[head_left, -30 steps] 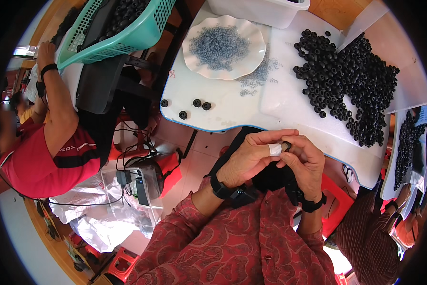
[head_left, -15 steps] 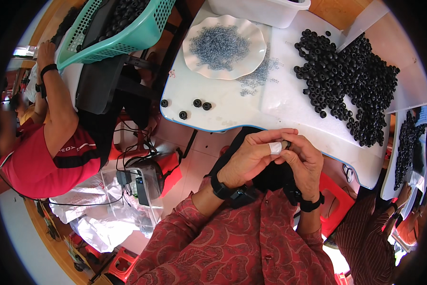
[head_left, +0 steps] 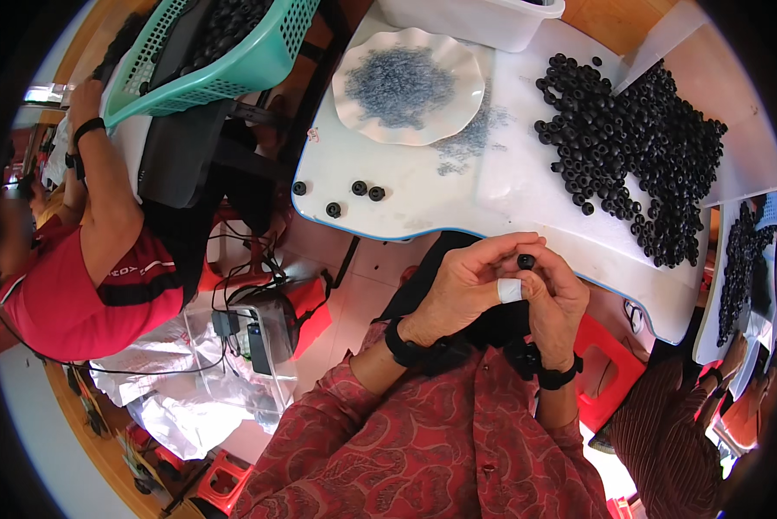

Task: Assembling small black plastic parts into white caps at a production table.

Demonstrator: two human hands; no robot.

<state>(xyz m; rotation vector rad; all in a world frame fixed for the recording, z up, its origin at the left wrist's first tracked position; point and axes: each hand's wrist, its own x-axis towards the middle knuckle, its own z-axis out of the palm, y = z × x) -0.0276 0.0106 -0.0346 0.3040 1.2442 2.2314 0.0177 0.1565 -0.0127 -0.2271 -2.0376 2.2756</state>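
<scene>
Just past the table's front edge, my left hand (head_left: 466,281) and my right hand (head_left: 558,290) meet at the fingertips. Pinched between them is a small black ring-shaped part (head_left: 526,260), its round end facing up. White tape (head_left: 509,291) wraps my left thumb. Beyond, a scalloped white plate (head_left: 354,108) bears a heap of small translucent grey pieces (head_left: 403,82), some spilled beside it. Several loose black parts (head_left: 359,187) rest at the table's left front. A large pile of the same black parts (head_left: 639,156) covers the right side.
The white table (head_left: 406,203) has a curved, blue-trimmed edge. A white bin (head_left: 483,22) stands at its back, and a translucent panel (head_left: 717,112) borders the pile. At left, a co-worker in red (head_left: 103,285) sits by a green basket (head_left: 259,73). A red stool (head_left: 609,372) is beside me.
My thumbs have dropped a little and the black part has turned, so its round end now shows between my fingers. The piles and the plate are unchanged.
</scene>
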